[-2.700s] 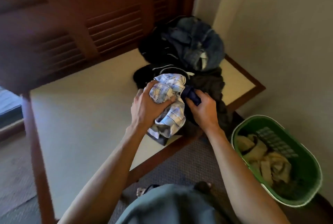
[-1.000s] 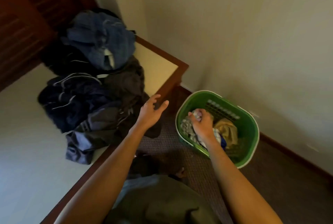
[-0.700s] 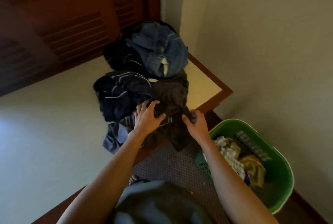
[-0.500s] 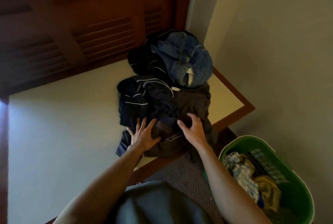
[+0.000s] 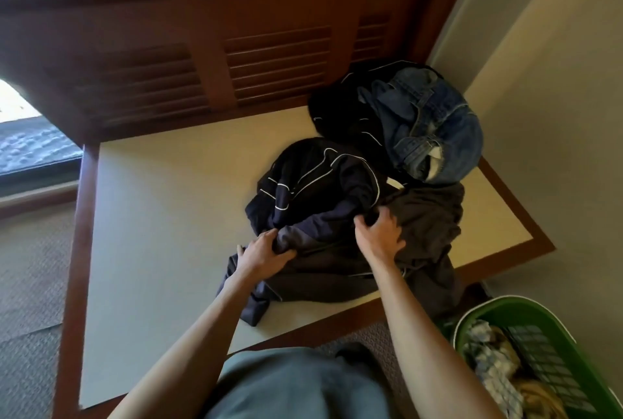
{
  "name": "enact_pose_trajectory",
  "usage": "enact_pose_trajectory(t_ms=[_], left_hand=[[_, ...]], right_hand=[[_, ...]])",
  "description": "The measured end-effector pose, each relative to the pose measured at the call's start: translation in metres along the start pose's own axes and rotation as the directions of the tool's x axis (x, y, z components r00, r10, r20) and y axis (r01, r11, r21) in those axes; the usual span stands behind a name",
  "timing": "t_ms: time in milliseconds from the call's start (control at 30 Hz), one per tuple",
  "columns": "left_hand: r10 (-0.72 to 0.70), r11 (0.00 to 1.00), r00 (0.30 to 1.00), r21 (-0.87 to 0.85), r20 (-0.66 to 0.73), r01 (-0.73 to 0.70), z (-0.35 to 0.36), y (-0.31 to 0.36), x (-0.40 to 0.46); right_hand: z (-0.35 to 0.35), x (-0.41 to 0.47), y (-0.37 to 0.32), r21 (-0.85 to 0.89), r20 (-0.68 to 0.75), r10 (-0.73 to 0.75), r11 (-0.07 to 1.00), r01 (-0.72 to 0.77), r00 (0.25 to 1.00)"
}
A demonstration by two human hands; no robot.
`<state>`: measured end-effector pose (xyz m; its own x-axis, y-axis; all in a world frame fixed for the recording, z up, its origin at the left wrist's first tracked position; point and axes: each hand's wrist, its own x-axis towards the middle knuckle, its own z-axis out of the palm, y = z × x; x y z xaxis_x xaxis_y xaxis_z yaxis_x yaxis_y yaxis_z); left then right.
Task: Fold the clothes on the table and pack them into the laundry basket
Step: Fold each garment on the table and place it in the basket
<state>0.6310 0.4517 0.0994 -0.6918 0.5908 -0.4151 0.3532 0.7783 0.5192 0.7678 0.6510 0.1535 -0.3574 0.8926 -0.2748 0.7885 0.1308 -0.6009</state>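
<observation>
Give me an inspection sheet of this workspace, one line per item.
Surface: cream table top with a wooden border, clothes heaped at its far right.
Job's things: navy jacket with white piping; dark grey garment spilling over the near edge; blue jeans on top of the pile; green laundry basket on the floor, checked cloth inside.
Clutter: nothing seen.
Hands: left hand and right hand both grip dark fabric.
Cables: nothing seen.
Surroundings: louvred wooden doors, plain wall, carpet.

Behind stand dark wooden louvred doors (image 5: 269, 48), a beige wall (image 5: 556, 115) at right, patterned carpet (image 5: 30, 267) below.
</observation>
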Motion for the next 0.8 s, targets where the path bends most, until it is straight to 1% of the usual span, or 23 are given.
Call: enact_pose_trajectory(t_ms=[33, 67, 100, 133, 200, 233, 267, 333, 367, 400, 433, 467, 500, 533, 567, 600, 633, 667, 700, 733, 767, 800], left_hand=[[0.016, 1.000, 1.000, -0.010, 0.021, -0.016, -0.001, -0.002, 0.000], [0.032, 0.999, 0.999, -0.030, 0.042, -0.031, -0.001, -0.004, 0.001], [0.056, 0.997, 0.997, -0.057, 0.062, -0.052, -0.002, -0.003, 0.000], [0.069, 0.993, 0.995, -0.106, 0.074, -0.061, -0.004, -0.003, -0.002], [0.085, 0.955, 0.995, -0.288, 0.056, -0.066, -0.011, -0.001, -0.008], [0.077, 0.912, 0.997, -0.406, 0.017, -0.063, -0.017, 0.002, -0.010], [0.052, 0.861, 0.998, -0.504, -0.034, -0.062, -0.022, 0.003, -0.009], [0.005, 0.789, 0.995, -0.611, -0.097, -0.063, -0.037, 0.007, -0.002], [0.014, 0.767, 0.995, -0.637, -0.103, -0.077, -0.045, 0.009, 0.003], [0.023, 0.762, 0.995, -0.642, -0.102, -0.083, -0.053, 0.010, 0.010], [0.014, 0.781, 0.996, -0.621, -0.085, -0.064, -0.060, 0.014, 0.015], [-0.005, 0.826, 0.998, -0.564, -0.055, -0.027, -0.066, 0.018, 0.020], [-0.028, 0.881, 0.999, -0.472, -0.028, 0.011, -0.071, 0.022, 0.025], [-0.061, 0.932, 0.998, -0.358, -0.010, 0.053, -0.071, 0.025, 0.031], [-0.101, 0.962, 0.995, -0.254, 0.001, 0.098, -0.071, 0.026, 0.035], [-0.149, 0.972, 0.989, -0.180, 0.015, 0.150, -0.067, 0.024, 0.040], [-0.191, 0.973, 0.981, -0.120, 0.044, 0.195, -0.062, 0.018, 0.043], [-0.220, 0.972, 0.973, -0.066, 0.072, 0.224, -0.055, 0.010, 0.045], [-0.220, 0.975, 0.972, -0.017, 0.083, 0.222, -0.048, 0.004, 0.045], [-0.204, 0.979, 0.977, 0.017, 0.067, 0.204, -0.042, -0.002, 0.043], [-0.183, 0.983, 0.983, 0.030, 0.008, 0.182, -0.037, -0.005, 0.040], [-0.159, 0.987, 0.985, 0.026, -0.074, 0.161, -0.033, -0.008, 0.038]], right_hand=[[-0.001, 0.008, -0.011, 0.111, 0.005, -0.048, 0.993, 0.048, 0.999], [-0.001, 0.015, -0.022, 0.250, 0.050, -0.073, 0.967, 0.059, 0.996], [0.002, 0.021, -0.031, 0.365, 0.113, -0.082, 0.930, 0.035, 0.990], [0.005, 0.027, -0.039, 0.409, 0.168, -0.078, 0.913, 0.003, 0.983], [0.018, 0.039, -0.052, 0.337, 0.258, -0.110, 0.941, 0.017, 0.960], [0.028, 0.042, -0.057, 0.285, 0.307, -0.162, 0.956, 0.072, 0.938], [0.038, 0.040, -0.063, 0.233, 0.357, -0.235, 0.960, 0.158, 0.904], [0.061, 0.022, -0.075, 0.188, 0.460, -0.401, 0.916, 0.354, 0.792], [0.072, 0.005, -0.080, 0.201, 0.521, -0.454, 0.888, 0.414, 0.723], [0.079, -0.014, -0.086, 0.220, 0.579, -0.499, 0.857, 0.466, 0.645], [0.087, -0.032, -0.089, 0.220, 0.628, -0.523, 0.830, 0.513, 0.576], [0.092, -0.045, -0.091, 0.187, 0.662, -0.516, 0.816, 0.547, 0.543], [0.096, -0.051, -0.092, 0.168, 0.689, -0.493, 0.821, 0.545, 0.531], [0.097, -0.052, -0.090, 0.197, 0.706, -0.479, 0.840, 0.505, 0.522], [0.094, -0.048, -0.089, 0.268, 0.709, -0.483, 0.859, 0.436, 0.514], [0.087, -0.040, -0.088, 0.319, 0.692, -0.484, 0.870, 0.376, 0.535], [0.079, -0.029, -0.087, 0.332, 0.647, -0.477, 0.879, 0.343, 0.595], [0.068, -0.016, -0.084, 0.323, 0.564, -0.468, 0.883, 0.340, 0.680], [0.058, 0.000, -0.080, 0.281, 0.453, -0.448, 0.892, 0.354, 0.771], [0.046, 0.016, -0.075, 0.190, 0.343, -0.427, 0.904, 0.384, 0.836], [0.037, 0.032, -0.069, 0.046, 0.280, -0.407, 0.910, 0.411, 0.870], [0.031, 0.049, -0.061, -0.103, 0.274, -0.365, 0.909, 0.404, 0.890]])
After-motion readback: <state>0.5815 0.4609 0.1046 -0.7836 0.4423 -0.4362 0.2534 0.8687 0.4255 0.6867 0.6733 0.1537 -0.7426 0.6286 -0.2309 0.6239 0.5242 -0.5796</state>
